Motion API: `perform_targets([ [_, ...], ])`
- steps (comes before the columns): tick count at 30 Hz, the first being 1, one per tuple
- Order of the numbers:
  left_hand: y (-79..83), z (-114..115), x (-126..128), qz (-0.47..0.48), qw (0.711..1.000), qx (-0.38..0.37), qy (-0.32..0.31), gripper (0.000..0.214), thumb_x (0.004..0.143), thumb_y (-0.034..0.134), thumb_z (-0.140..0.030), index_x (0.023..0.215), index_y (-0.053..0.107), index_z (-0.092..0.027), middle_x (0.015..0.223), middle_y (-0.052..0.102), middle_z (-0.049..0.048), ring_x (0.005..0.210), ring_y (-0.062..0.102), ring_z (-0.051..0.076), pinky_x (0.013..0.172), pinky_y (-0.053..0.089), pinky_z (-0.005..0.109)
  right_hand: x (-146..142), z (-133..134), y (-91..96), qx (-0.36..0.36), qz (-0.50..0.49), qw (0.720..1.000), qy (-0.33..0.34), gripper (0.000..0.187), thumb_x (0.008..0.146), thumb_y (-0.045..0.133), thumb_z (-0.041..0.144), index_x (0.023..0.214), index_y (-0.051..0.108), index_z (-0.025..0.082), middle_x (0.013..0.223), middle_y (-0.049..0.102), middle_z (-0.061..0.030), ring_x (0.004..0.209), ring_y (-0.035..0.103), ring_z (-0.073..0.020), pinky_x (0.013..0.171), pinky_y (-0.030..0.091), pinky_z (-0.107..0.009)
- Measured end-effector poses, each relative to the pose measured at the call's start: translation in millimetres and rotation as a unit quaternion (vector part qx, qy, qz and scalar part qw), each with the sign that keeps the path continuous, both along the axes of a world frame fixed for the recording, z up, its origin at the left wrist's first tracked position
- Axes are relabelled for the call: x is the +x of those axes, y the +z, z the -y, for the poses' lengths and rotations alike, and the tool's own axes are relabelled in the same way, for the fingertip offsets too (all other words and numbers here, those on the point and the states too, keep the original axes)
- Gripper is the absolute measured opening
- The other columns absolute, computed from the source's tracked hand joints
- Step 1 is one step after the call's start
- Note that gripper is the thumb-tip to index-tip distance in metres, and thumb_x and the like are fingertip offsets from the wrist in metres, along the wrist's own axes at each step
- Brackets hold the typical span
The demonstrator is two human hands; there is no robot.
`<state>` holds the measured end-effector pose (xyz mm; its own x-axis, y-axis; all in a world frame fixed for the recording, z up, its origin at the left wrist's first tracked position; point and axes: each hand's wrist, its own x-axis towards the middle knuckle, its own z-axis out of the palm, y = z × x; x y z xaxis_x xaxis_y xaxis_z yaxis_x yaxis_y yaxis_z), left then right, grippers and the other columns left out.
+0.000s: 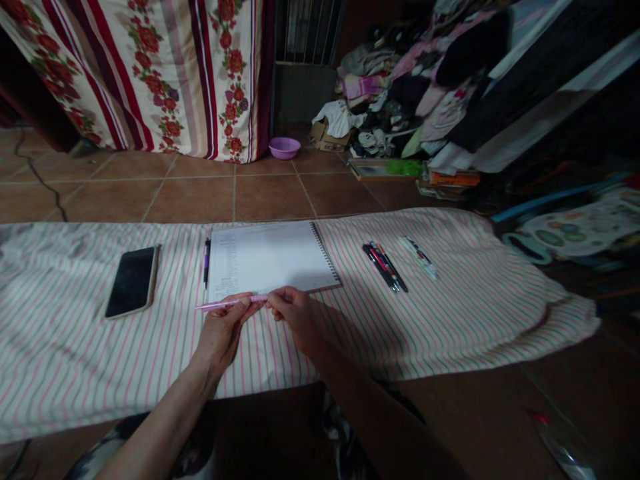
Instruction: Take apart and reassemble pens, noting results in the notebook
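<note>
A slim pink pen (220, 304) is held level between my two hands, just in front of a spiral notebook (275, 257). My left hand (227, 321) is closed on the pen's middle, thumb on top. At the pen's right end, my right hand (291, 308) pinches it with thumb and fingertips, which hide that tip. The notebook lies open to a mostly white page, with printed lines at its left and the coil on its right. Along its left edge rests a purple and black pen (207, 263).
A phone (132, 282) lies on the striped cloth (170, 347) at left. To the right are several dark pens (384, 265) and a white patterned pen (421, 257). Beyond, on the tiled floor, stand a purple basin (285, 148) and a heap of clothes (400, 93).
</note>
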<state>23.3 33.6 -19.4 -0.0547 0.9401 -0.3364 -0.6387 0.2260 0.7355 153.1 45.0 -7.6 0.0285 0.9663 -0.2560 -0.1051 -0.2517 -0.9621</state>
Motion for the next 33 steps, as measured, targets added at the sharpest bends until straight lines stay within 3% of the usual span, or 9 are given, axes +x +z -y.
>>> perform_targets([
  [11, 2.3, -0.9, 0.6, 0.007, 1.0, -0.009, 0.017, 0.013, 0.061, 0.075, -0.011, 0.071, 0.069, -0.007, 0.071, 0.07, 0.0072, 0.077, 0.067, 0.018, 0.088, 0.052, 0.033, 0.9, 0.7, 1.4, -0.064, -0.035, 0.997, -0.001, 0.025, 0.067, 0.063, 0.039, 0.069, 0.06, 0.014, 0.063, 0.06, -0.0008, 0.051, 0.049, -0.0066, 0.045, 0.039, -0.017],
  [18, 2.8, -0.6, 0.8, 0.0, 1.0, -0.013, 0.015, 0.014, 0.06, 0.075, -0.011, 0.072, 0.068, -0.007, 0.072, 0.07, 0.0075, 0.078, 0.067, 0.019, 0.088, 0.051, 0.032, 2.9, -1.0, 0.9, -0.049, -0.024, 0.999, 0.001, 0.024, 0.065, 0.063, 0.037, 0.061, 0.058, 0.014, 0.056, 0.057, 0.0004, 0.044, 0.042, -0.0053, 0.041, 0.032, -0.018],
  [33, -0.7, -1.0, 0.0, 0.002, 1.0, -0.003, 0.005, 0.014, 0.061, 0.075, -0.012, 0.073, 0.069, -0.007, 0.073, 0.07, 0.0074, 0.08, 0.067, 0.02, 0.09, 0.05, 0.034, 0.7, 0.7, 2.4, -0.014, -0.01, 1.0, -0.012, 0.016, 0.065, 0.06, 0.029, 0.058, 0.058, 0.014, 0.05, 0.052, 0.0034, 0.044, 0.042, -0.0059, 0.047, 0.035, -0.021],
])
